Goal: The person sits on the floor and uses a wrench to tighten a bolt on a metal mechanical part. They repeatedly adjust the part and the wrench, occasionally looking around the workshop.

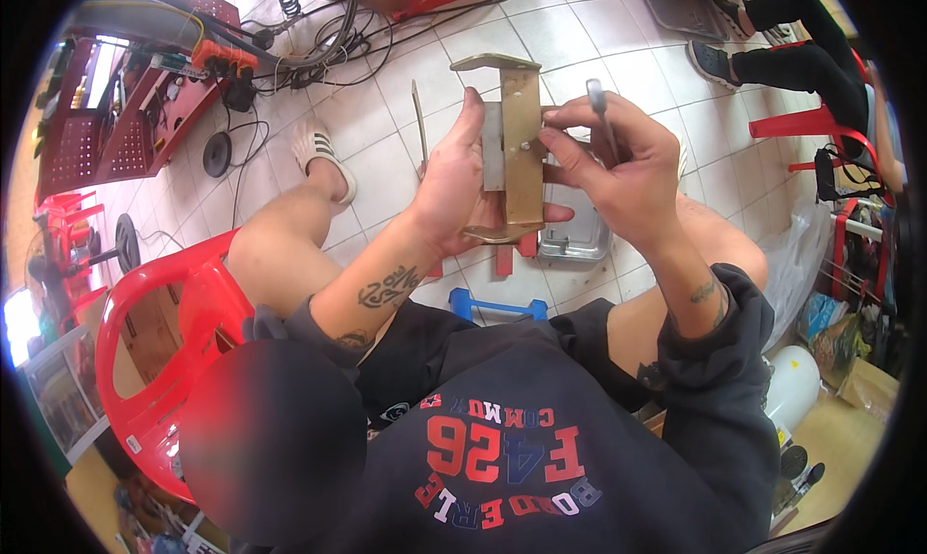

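A brass-coloured metal bracket [522, 168] with bent flanges at both ends is held up in front of me, above the floor between my knees. My left hand [456, 182] is closed around it from the left and below, the thumb pointing up along its side. A flat grey metal piece [493, 147] lies against the bracket's left side. With its fingertips, my right hand [623, 158] touches the bracket's right side near a small screw head [526, 146]. The same hand grips a slim metal-shafted tool [598, 98]; its exact kind is unclear and its lower part is hidden by the fingers.
Beyond the bracket lies a white tiled floor [555, 42]. A metal tray [576, 237] and a blue frame [497, 305] sit below my hands. Red chair [121, 361] at left, cables [319, 64] at far left. At right, a seated person's dark-clad leg [787, 67] and a plastic bag [797, 264].
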`<move>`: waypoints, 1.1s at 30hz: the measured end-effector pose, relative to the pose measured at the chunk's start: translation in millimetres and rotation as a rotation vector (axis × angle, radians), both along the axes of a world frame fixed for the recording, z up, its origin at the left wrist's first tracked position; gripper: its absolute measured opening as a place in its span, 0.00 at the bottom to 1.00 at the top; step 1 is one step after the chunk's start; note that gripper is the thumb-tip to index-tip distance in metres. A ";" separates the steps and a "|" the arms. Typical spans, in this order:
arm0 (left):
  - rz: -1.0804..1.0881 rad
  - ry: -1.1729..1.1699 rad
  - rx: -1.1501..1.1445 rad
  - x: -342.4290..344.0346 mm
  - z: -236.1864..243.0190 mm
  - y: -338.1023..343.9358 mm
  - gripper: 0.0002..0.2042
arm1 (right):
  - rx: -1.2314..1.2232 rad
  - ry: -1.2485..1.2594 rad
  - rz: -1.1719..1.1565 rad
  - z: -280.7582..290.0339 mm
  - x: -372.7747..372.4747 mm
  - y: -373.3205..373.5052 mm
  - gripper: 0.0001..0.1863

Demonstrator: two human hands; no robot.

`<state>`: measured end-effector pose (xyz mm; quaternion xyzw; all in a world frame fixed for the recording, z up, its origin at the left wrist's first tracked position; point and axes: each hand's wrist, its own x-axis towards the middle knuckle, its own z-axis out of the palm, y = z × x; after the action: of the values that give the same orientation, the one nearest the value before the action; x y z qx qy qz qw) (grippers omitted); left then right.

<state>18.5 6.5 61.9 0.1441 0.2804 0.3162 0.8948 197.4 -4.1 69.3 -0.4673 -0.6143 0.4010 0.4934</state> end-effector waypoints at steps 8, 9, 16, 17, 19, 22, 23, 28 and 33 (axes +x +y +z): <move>0.038 0.058 -0.043 -4.5 -0.9 -7.1 0.36 | 0.187 -0.207 0.114 -7.6 -6.3 2.1 0.10; 0.030 0.062 -0.033 -6.5 -1.9 -7.8 0.36 | 0.176 -0.206 0.124 -7.3 -7.1 1.9 0.10; -0.009 -0.054 0.003 -8.3 -11.0 -6.3 0.39 | 0.151 -0.283 0.249 -3.3 4.3 -0.4 0.18; -0.010 0.031 0.018 -6.4 -9.1 -5.8 0.39 | 0.088 -0.333 0.253 0.3 5.7 -0.5 0.20; 0.026 0.105 -0.019 -1.2 6.6 -2.2 0.39 | -0.009 -0.271 0.210 9.6 0.5 -0.4 0.15; -0.111 0.101 -0.089 -12.3 -1.2 -2.2 0.42 | 0.117 -0.256 0.258 11.6 4.3 1.1 0.17; -0.121 0.108 -0.088 -11.8 -1.6 -2.4 0.42 | 0.140 -0.289 0.265 13.7 6.0 0.3 0.18; -0.127 0.156 -0.069 -7.4 0.1 -2.2 0.43 | 0.212 -0.441 0.273 18.4 8.0 -6.2 0.22; -0.112 0.177 -0.063 -0.1 -14.7 -2.8 0.43 | 0.220 -0.534 0.290 23.5 13.4 -7.2 0.21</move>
<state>18.4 3.7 47.3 0.1588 0.3596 0.2430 0.8868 210.8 -11.3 92.8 -0.4075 -0.8219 0.2614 0.3001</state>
